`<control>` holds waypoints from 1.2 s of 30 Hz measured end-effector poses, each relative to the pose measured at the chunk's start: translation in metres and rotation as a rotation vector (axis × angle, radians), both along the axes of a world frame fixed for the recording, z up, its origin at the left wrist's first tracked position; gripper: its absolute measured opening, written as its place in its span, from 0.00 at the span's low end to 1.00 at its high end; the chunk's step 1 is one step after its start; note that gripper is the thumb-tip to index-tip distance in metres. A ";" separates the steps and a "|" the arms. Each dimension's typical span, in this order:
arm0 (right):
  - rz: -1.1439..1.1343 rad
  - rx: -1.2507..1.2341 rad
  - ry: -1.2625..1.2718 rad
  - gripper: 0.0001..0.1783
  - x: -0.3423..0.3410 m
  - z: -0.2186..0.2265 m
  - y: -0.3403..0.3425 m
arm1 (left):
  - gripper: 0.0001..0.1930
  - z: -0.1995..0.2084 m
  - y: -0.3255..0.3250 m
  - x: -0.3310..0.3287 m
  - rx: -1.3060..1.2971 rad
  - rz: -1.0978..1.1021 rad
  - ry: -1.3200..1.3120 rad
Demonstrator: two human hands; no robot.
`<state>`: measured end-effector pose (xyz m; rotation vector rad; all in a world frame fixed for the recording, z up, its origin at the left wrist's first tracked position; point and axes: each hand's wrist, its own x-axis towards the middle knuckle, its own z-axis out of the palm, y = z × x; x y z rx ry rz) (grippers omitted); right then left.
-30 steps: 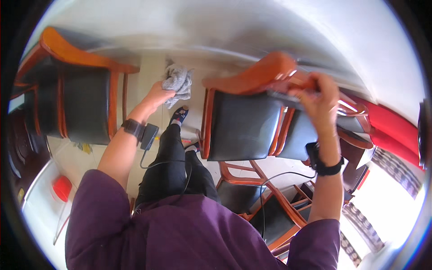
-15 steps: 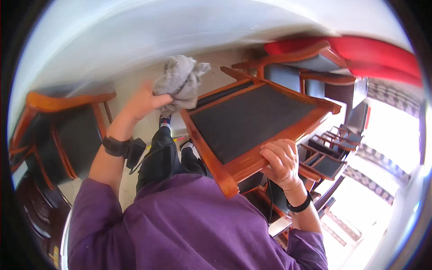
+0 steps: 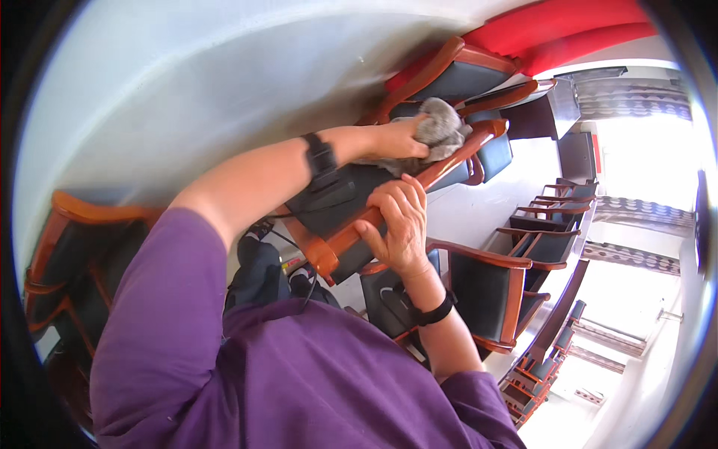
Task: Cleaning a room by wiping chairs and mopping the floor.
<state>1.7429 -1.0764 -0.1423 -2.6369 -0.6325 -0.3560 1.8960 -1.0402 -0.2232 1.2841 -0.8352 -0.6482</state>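
In my left hand is a bunched grey cloth, pressed against the far end of a chair's wooden top rail. The chair has a reddish-brown wooden frame and a black padded back; my left forearm covers part of it. My right hand rests over the same rail nearer to me, its fingers curled round the wood and the thumb on the near side. The cloth hides the rail beneath it.
More black-padded wooden chairs stand at the left, behind and to the right. A pale wall runs along the far left. Red fabric hangs at the back. A long table stretches along the right.
My left hand has carried the cloth right, onto the far end of the chair's rail. The chair back stands more edge-on in view. My right hand has shifted left and up, still at the rail.
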 end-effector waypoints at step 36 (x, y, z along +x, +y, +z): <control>-0.148 0.000 0.080 0.14 -0.006 -0.003 0.003 | 0.18 -0.059 -0.077 0.028 0.181 0.131 -0.238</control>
